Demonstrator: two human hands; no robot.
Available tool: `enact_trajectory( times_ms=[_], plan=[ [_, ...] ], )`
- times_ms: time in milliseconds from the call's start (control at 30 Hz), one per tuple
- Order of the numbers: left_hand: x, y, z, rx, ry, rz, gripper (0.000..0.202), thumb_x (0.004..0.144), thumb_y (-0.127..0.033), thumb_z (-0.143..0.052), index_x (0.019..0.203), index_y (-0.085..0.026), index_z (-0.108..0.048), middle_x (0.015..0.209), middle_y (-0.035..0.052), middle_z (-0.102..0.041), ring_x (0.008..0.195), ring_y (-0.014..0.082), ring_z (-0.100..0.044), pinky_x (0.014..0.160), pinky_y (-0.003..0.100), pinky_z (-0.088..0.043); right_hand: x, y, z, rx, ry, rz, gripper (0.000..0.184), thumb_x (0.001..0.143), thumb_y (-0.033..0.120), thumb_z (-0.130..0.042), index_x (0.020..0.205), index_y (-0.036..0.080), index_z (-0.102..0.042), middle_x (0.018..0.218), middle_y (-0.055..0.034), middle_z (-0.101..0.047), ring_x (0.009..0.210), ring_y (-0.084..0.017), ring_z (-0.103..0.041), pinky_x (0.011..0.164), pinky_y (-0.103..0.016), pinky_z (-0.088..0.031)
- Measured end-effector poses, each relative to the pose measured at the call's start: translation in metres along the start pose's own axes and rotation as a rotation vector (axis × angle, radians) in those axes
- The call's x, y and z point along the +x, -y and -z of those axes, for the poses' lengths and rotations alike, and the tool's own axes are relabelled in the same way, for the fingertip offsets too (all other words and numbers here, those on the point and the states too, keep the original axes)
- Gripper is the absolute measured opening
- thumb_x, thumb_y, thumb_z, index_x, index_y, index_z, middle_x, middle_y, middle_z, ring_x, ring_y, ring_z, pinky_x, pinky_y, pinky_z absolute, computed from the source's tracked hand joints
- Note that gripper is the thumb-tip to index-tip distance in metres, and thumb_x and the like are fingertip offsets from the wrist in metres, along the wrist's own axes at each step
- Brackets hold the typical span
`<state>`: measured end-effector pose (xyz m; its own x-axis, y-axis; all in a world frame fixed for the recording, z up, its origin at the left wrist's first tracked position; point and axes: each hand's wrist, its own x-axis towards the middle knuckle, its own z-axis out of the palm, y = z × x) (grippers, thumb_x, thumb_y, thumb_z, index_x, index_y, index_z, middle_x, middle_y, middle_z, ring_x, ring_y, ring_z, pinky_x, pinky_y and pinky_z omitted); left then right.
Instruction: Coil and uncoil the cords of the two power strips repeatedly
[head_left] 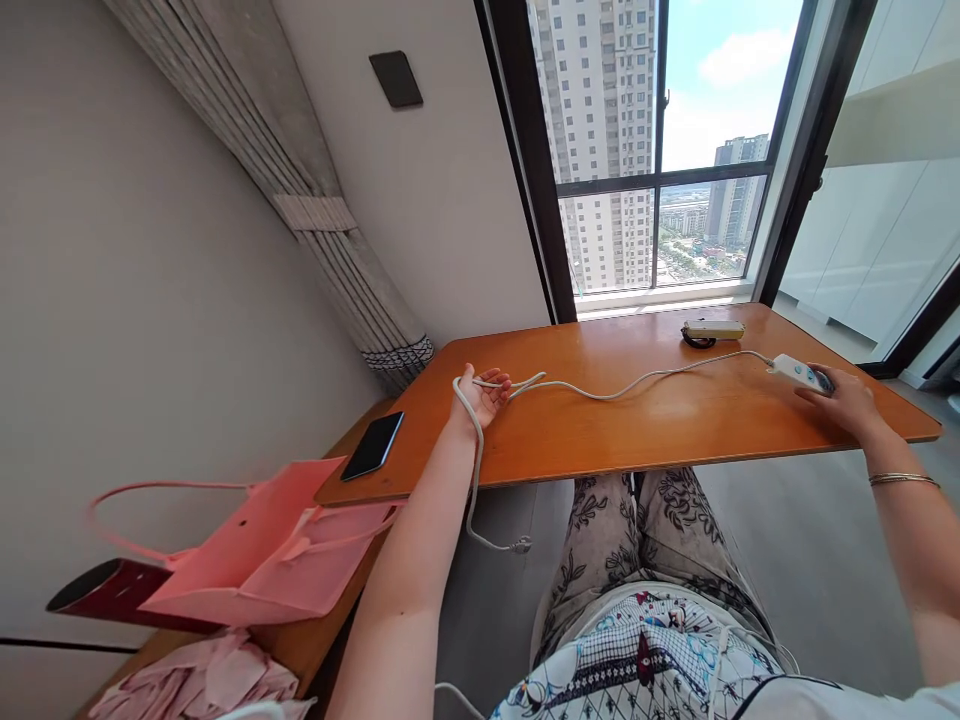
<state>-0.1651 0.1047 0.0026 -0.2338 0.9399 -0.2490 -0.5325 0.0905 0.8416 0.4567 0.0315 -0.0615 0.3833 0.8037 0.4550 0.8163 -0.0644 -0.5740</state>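
My left hand [484, 397] is turned palm up over the left part of the table, with the white power cord [637, 384] looped round the thumb and lying across the palm under half-curled fingers. From there the cord's end hangs past the table edge, with its plug [522, 545] dangling in the air. To the right, the cord runs over the tabletop to a white power strip [796, 373]. My right hand [844, 400] is closed on the near end of that strip, where something dark shows by the fingertips.
On the orange-brown wooden table [570, 440] lie a black phone [373, 446] at the left and a pale strip-shaped object [714, 329] with a coiled black cord at the back right. A pink felt bag [255, 560] stands left, beside crumpled pink cloth [202, 680]. A window [660, 180] is behind.
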Motion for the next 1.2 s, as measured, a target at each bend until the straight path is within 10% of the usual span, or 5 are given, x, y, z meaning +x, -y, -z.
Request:
enact_trajectory(
  times_ms=[467,700,900,1033,1200],
  plan=[
    [-0.042,-0.027,-0.025,-0.143,0.041,-0.099,0.052,0.103,-0.049,-0.028,0.077,-0.016,-0.059,0.063,0.0033,-0.062,0.047,0.0116,-0.057,0.046,0.022,-0.041,0.014,-0.019,-0.017,-0.437,0.264,0.047,0.051,0.079,0.030,-0.072,0.125,0.009,-0.068,0.143,-0.0300,-0.054,0.139,-0.047,-0.042,0.109,-0.057,-0.038],
    [-0.060,-0.010,-0.067,-0.209,0.090,-0.221,0.033,0.096,-0.044,-0.046,0.077,-0.019,-0.056,0.072,0.0042,-0.066,0.056,0.0123,-0.059,0.051,0.024,-0.042,-0.048,0.117,-0.060,0.168,0.228,0.502,0.039,0.093,0.042,-0.055,0.122,0.020,-0.069,0.126,-0.0143,-0.067,0.116,-0.029,-0.062,0.097,-0.047,-0.052],
    [-0.054,0.009,-0.100,-0.180,0.121,-0.313,0.029,0.091,-0.050,-0.054,0.082,-0.022,-0.054,0.085,0.0036,-0.067,0.077,0.0158,-0.068,0.062,0.026,-0.047,-0.139,0.252,-0.104,0.753,0.812,0.569,0.048,0.092,0.041,-0.061,0.136,0.022,-0.058,0.132,-0.0116,-0.065,0.079,-0.013,-0.062,0.069,-0.028,-0.054],
    [-0.043,0.012,-0.104,-0.171,0.106,-0.320,0.028,0.092,-0.052,-0.051,0.087,-0.024,-0.053,0.087,0.0038,-0.066,0.091,0.0201,-0.070,0.066,0.029,-0.048,-0.182,0.296,-0.126,0.804,1.181,0.589,0.076,0.083,0.040,-0.074,0.149,0.023,-0.040,0.132,-0.0122,-0.063,0.065,-0.009,-0.059,0.057,-0.024,-0.050],
    [-0.047,0.004,-0.100,-0.255,0.029,-0.298,0.021,0.093,-0.043,-0.048,0.085,-0.024,-0.050,0.084,0.0024,-0.065,0.082,0.0168,-0.068,0.064,0.028,-0.045,-0.192,0.304,-0.122,0.836,1.246,0.561,0.029,0.094,0.032,-0.059,0.120,0.019,-0.061,0.099,-0.0036,-0.067,0.061,-0.009,-0.059,0.058,-0.023,-0.050]
  ],
)
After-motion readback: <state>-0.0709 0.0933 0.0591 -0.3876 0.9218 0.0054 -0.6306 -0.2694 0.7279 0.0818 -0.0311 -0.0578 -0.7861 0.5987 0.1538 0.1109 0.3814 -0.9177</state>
